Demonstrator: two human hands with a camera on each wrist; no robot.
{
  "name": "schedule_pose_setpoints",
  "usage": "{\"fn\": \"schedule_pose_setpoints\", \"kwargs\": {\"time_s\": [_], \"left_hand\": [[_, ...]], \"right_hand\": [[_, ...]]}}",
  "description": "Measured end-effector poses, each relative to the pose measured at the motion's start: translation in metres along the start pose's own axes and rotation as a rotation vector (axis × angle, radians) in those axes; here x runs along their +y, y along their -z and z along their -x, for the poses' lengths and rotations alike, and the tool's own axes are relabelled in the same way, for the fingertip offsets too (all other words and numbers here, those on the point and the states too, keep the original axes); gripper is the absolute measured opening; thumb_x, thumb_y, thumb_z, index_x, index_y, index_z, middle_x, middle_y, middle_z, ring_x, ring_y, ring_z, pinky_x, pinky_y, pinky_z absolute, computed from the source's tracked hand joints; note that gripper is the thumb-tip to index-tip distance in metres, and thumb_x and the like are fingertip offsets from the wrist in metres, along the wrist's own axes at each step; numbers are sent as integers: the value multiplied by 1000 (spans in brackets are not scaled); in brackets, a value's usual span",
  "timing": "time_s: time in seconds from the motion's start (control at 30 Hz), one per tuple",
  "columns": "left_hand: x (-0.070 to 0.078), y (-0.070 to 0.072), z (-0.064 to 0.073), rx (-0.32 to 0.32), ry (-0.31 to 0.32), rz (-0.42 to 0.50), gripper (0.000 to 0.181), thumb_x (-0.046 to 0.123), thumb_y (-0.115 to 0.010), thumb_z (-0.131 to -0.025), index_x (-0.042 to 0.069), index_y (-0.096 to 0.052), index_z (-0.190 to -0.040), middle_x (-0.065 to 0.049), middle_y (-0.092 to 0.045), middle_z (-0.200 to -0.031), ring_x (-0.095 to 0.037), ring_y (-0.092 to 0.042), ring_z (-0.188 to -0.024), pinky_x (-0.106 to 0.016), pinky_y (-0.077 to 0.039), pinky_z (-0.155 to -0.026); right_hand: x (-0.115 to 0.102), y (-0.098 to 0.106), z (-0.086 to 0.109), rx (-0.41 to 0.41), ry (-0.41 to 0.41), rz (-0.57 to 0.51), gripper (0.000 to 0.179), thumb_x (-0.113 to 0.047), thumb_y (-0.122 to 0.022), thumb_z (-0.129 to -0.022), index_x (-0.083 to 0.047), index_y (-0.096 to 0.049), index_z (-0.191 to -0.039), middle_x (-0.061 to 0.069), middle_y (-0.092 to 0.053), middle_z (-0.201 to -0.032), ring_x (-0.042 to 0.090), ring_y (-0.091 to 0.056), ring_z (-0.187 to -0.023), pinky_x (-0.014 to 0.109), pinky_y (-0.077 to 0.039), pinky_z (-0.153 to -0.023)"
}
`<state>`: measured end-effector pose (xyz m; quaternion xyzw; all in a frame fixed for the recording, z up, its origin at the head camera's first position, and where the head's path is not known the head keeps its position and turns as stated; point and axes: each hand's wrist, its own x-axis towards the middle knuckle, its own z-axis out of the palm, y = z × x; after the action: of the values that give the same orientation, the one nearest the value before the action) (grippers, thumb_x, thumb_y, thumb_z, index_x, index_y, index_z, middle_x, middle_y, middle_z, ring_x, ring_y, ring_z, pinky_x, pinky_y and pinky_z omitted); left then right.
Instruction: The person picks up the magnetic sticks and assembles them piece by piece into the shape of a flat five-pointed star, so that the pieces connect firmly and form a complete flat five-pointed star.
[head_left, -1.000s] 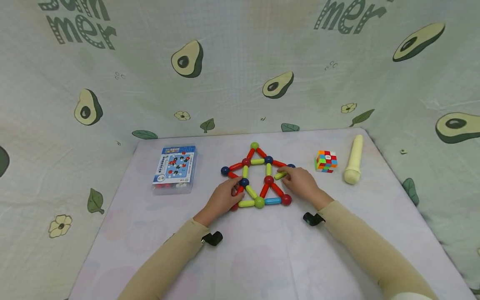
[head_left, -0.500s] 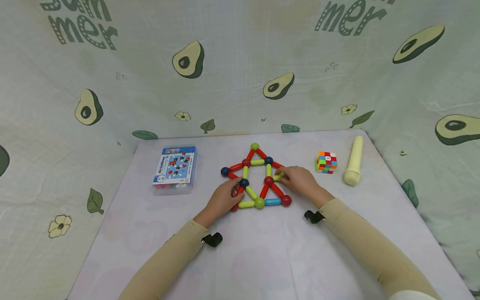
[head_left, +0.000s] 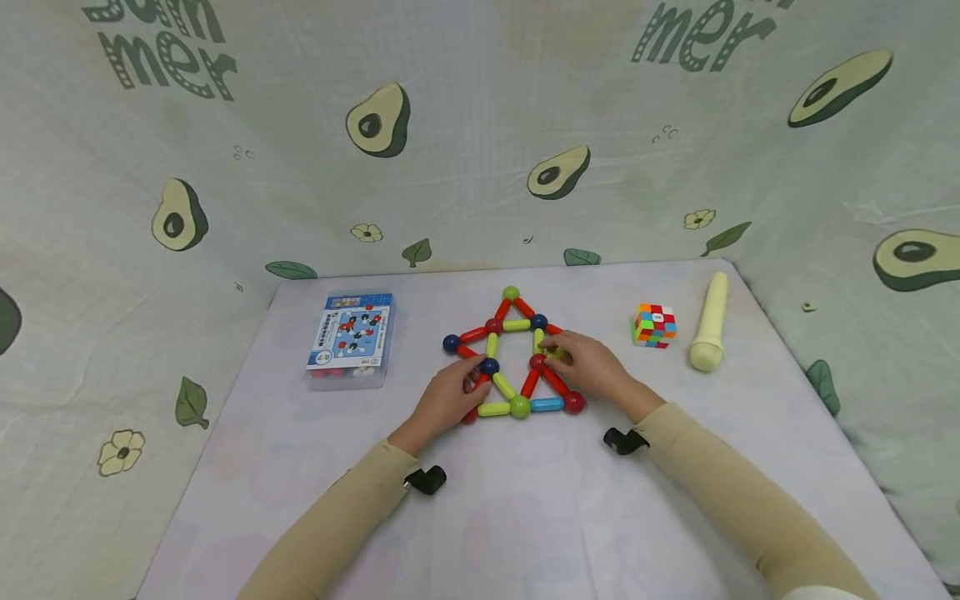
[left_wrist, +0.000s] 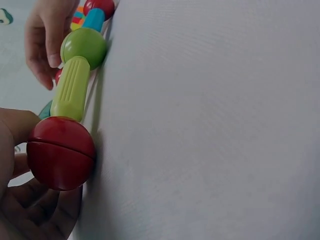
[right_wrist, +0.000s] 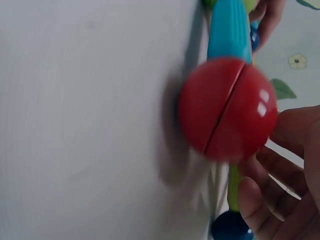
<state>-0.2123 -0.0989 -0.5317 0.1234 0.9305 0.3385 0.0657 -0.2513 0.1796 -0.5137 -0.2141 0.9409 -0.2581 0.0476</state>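
Note:
A flat figure of magnetic rods and balls, with a yellow-green ball [head_left: 511, 293] at its top, lies on the table. My left hand [head_left: 444, 393] holds its left side, fingers bent round a red rod beside a dark blue ball [head_left: 489, 366]. At its right side my right hand [head_left: 592, 367] pinches a yellow-green rod [right_wrist: 233, 187] near a red ball [head_left: 537, 362]. This rod is mostly hidden by the fingers in the head view; in the right wrist view it runs to a dark blue ball [right_wrist: 232, 227]. A blue rod [head_left: 547, 404] joins the lower right corner.
A clear plastic case [head_left: 350, 340] with a molecule-picture card stands at the back left. To the right are a puzzle cube [head_left: 654, 325] and a cream microphone-shaped object [head_left: 710, 323]. Patterned cloth [head_left: 465, 208] hangs behind the table.
My right hand has shifted slightly left, bringing the yellow-green rod's end to the red ball and covering most of the rod. My left hand stays where it was.

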Motion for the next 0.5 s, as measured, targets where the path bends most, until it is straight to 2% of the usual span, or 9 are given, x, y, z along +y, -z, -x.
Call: {"fn": "schedule_pose_setpoints", "kwargs": {"time_s": [0.1,0.3,0.5], "left_hand": [[2,0,-2,28,-5,-6,46,30,-69,-99,17,-60,-142,5,-62,-97,-13,-56,-79,-23,-49,-62],[5,0,-9,99,-5,-43,37,34,-69,-99,19,-66,-132,6,-64,-84,-12,-56,-68,-23,-47,-56],[9,0,-13,123,-11,-118,35,36,-71,-97,20,-68,-127,6,-62,-77,-13,-54,-60,-25,-44,-51]], "right_hand": [[-6,-2,1,0,2,-40,31,-27,-70,-98,-15,-71,-126,5,-66,-112,19,-57,-87,36,-52,-77],[-14,-5,2,25,8,-35,30,-23,-71,-97,-11,-71,-125,10,-63,-122,20,-59,-92,39,-55,-84],[-17,-7,2,40,21,-21,30,-21,-73,-96,-9,-71,-124,12,-63,-122,19,-60,-88,38,-56,-83]]}}
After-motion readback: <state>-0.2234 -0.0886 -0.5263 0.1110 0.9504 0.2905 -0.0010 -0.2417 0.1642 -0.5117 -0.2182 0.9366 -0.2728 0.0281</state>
